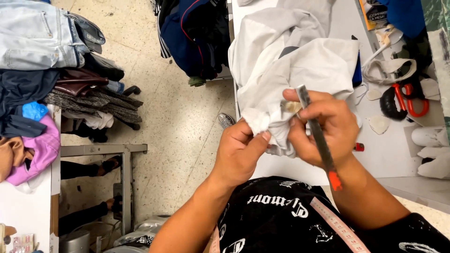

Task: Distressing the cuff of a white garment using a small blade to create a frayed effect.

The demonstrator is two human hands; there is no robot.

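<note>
Right hand (323,131) grips slim grey tool (318,133) with red near tip, long axis far-to-near, slightly rightward. Left hand (241,152) pinches white garment (290,61), crumpled, on white table (389,150), centre-right.

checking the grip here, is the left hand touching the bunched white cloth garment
Touching. The head view shows the left hand pinching a fold of the bunched white cloth garment between thumb and fingers, no gap visible.
</note>
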